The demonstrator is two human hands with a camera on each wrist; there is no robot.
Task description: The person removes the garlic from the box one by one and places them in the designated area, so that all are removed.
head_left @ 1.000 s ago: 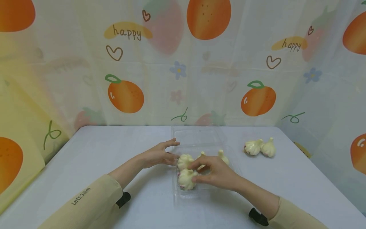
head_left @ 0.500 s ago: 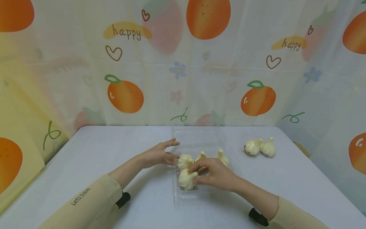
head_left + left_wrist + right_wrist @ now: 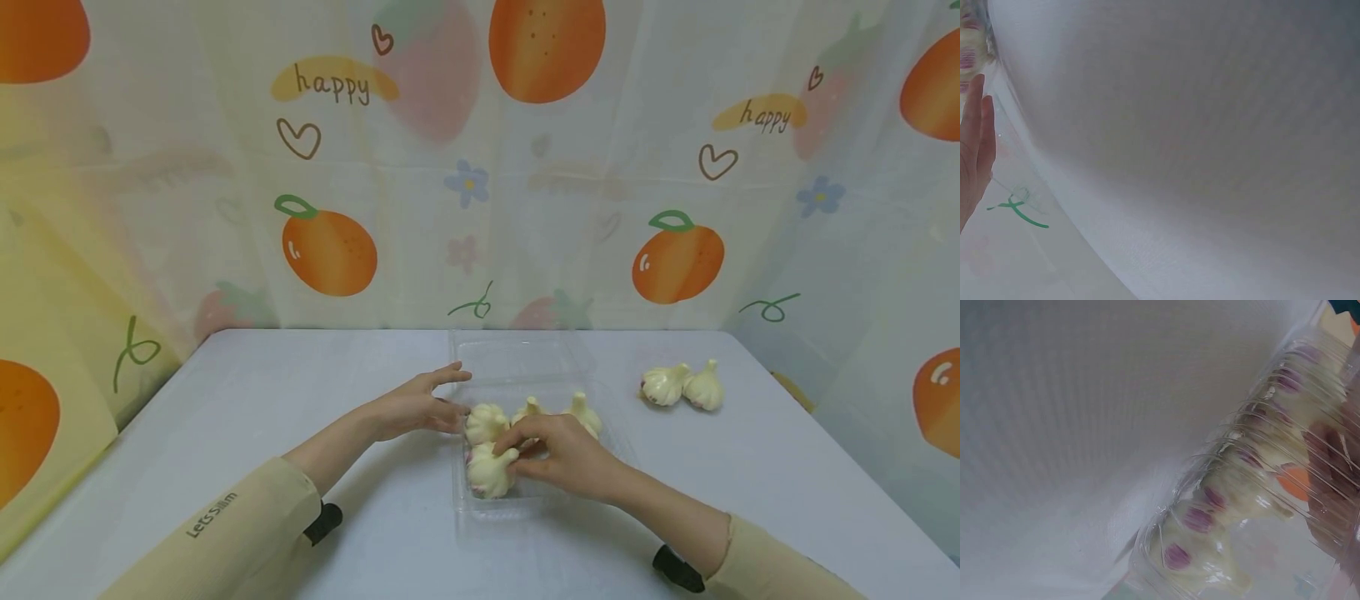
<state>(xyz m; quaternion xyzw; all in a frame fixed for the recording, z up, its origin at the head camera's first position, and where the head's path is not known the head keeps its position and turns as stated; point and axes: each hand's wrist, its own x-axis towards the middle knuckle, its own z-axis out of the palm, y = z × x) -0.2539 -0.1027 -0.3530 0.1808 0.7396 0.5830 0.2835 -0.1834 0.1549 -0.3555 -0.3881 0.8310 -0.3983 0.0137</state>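
Note:
A clear plastic clamshell box [image 3: 543, 507] stands open on the table, its lid [image 3: 517, 358] laid back. Several pale garlic bulbs sit inside, among them a front-left garlic bulb [image 3: 489, 477], one behind it [image 3: 484, 423] and another at the back right [image 3: 583, 412]. My right hand [image 3: 573, 454] reaches in, index finger and thumb pinching the front-left bulb near its stem. Straight fingers of my left hand [image 3: 416, 408] rest against the box's left side. Through the ribbed wall, the right wrist view shows purple-marked garlic bulbs [image 3: 1199, 519]. My right hand hides part of the box.
Two more garlic bulbs, one on the left [image 3: 663, 387] and one on the right [image 3: 704, 388], lie side by side on the white table [image 3: 750, 467]. Behind the table hangs a fruit-printed curtain [image 3: 540, 250].
My right thumb has drawn back slightly from over the front-left garlic bulb, baring more of its stem. The left hand and the box stay still.

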